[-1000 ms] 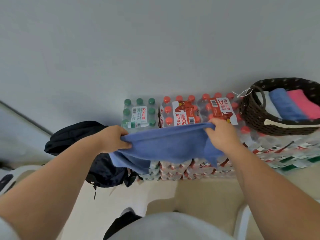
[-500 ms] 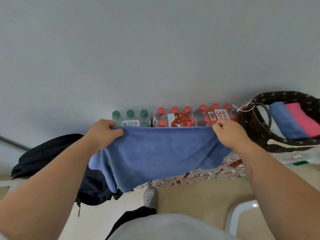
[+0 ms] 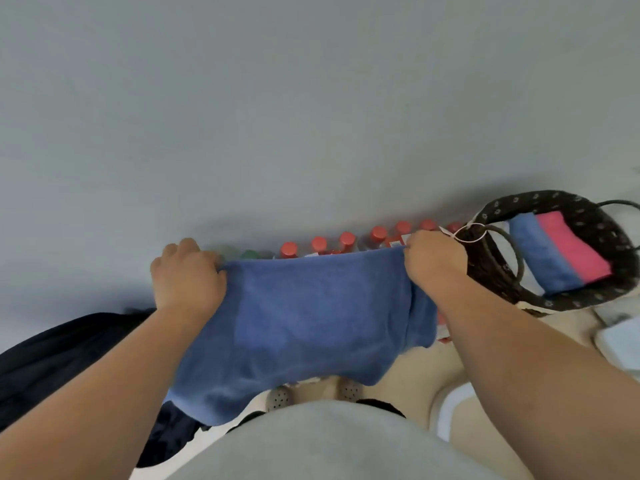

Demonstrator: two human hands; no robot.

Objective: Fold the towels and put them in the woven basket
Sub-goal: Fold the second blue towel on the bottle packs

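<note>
Blue towel [image 3: 304, 327] hangs spread left of the woven basket [image 3: 491, 271]. Left hand [image 3: 188, 280] and right hand [image 3: 434, 261] each pinch a top corner.

A plain storage corner of a room (home or office, it cannot be told): bare grey wall [image 3: 311, 116] above the gripped blue towel [image 3: 311, 323], red-capped bottles [image 3: 378, 233] just behind the grip, woven basket [image 3: 540, 196] to its right, dark bag [image 3: 52, 358] lower left.
</note>
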